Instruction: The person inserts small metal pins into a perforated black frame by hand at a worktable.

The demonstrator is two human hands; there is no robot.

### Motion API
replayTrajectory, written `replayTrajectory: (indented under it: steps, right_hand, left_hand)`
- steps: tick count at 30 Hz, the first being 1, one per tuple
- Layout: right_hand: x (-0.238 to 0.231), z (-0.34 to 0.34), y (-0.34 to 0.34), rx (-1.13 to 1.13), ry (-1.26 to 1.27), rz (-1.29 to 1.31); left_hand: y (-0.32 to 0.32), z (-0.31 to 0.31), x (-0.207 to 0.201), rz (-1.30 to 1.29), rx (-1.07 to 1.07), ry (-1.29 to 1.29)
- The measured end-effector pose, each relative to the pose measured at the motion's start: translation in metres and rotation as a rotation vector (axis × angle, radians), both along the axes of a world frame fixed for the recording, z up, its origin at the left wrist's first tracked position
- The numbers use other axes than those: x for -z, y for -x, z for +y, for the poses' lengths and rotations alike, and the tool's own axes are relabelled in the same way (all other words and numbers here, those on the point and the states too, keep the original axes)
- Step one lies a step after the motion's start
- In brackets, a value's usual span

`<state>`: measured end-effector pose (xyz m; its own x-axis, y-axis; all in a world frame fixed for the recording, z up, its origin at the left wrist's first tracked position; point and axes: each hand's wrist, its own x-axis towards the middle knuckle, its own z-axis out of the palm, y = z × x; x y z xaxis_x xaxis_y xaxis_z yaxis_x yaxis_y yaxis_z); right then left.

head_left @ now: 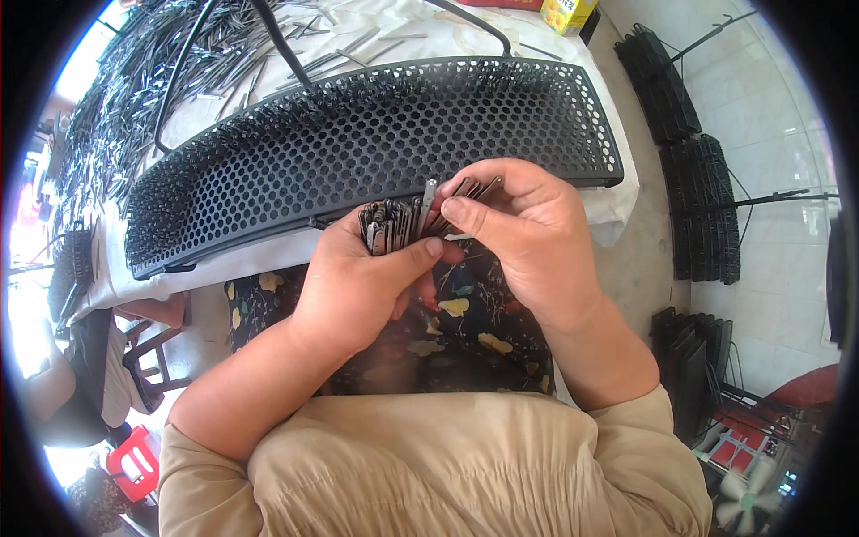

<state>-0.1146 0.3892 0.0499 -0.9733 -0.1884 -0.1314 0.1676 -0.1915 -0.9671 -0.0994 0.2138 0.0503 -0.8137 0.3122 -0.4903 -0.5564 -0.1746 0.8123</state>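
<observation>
My left hand (344,286) is closed round a bundle of thin metal strips (390,225), their ends sticking up above the thumb. Between thumb and fingers of my right hand (528,224), a few more slim strips (465,187) are pinched, fanned out at a slant beside the bundle. Just beyond both hands leans a long black perforated rack (358,152) full of small round holes. Dark pieces (161,210) stand densely in its holes along the far side and at the left end. The lower tips of the strips are hidden by my fingers.
Loose metal strips (134,116) lie heaped on the white-covered table (617,201) at the far left. Black wire arms rise behind the rack. Loaded black racks (702,206) hang at the right. A wooden stool (157,345), a red plastic stool (134,464) and a fan (747,497) stand lower down.
</observation>
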Motion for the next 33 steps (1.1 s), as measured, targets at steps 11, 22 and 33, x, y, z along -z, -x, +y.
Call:
replayTrajectory:
  steps: [11, 22, 33]
  right_hand:
    - [0.0, 0.004, 0.006, -0.121, -0.185, 0.161]
    - [0.001, 0.013, 0.019, -0.052, -0.069, 0.08]
    - [-0.003, 0.056, 0.1, 0.224, -0.496, 0.635]
  left_hand:
    - [-0.001, 0.007, 0.004, 0.065, 0.046, 0.053]
    - [0.007, 0.007, 0.004, 0.002, 0.058, 0.022]
    - [0.01, 0.008, 0.01, -0.138, 0.033, 0.022]
